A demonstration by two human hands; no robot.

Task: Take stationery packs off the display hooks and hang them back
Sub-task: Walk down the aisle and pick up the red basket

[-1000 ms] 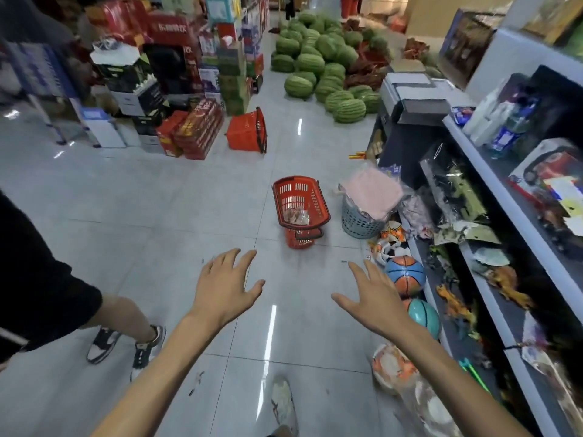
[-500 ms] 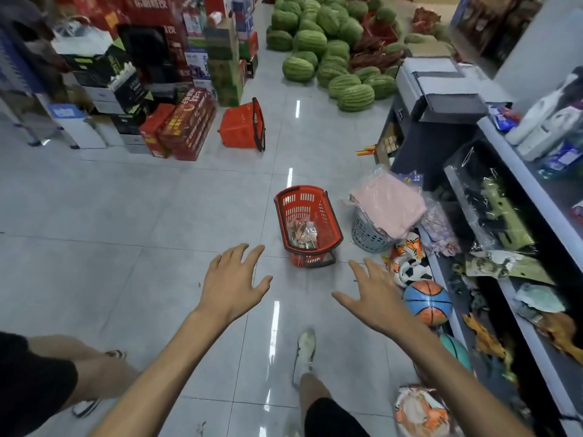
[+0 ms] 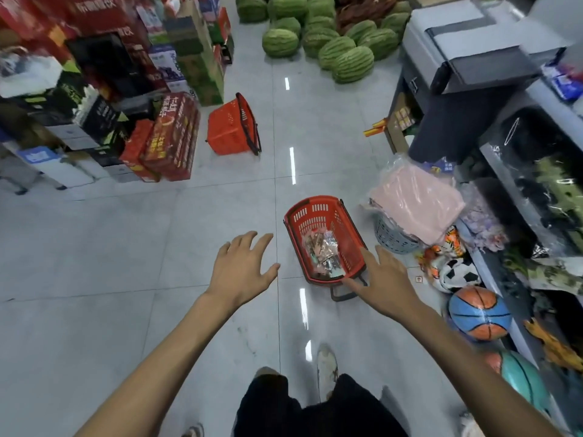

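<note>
Closer now than in the earlier frames, the red slotted plastic shopping basket [image 3: 315, 216] stands on the grey tiled floor [image 3: 126, 247] just beyond the hands, as the wearer walks up the aisle towards it. Inside it lies a loose heap of clear-wrapped stationery packs [image 3: 321, 253], gathered towards the near end. The basket's long axis runs near to far, tipped slightly from near right to far left, and its dark handle [image 3: 344, 296] lies folded down at the near end. The right hand [image 3: 383, 283] is the nearer one: its spread fingers overlap the basket's near right corner in this view, though whether they touch the rim cannot be told. The left hand [image 3: 243, 269] hangs to the left of the basket, apart from it, fingers also spread and holding nothing. No display hooks show here, so the likely next move is a short reach forward and down, the right hand leading.
</note>
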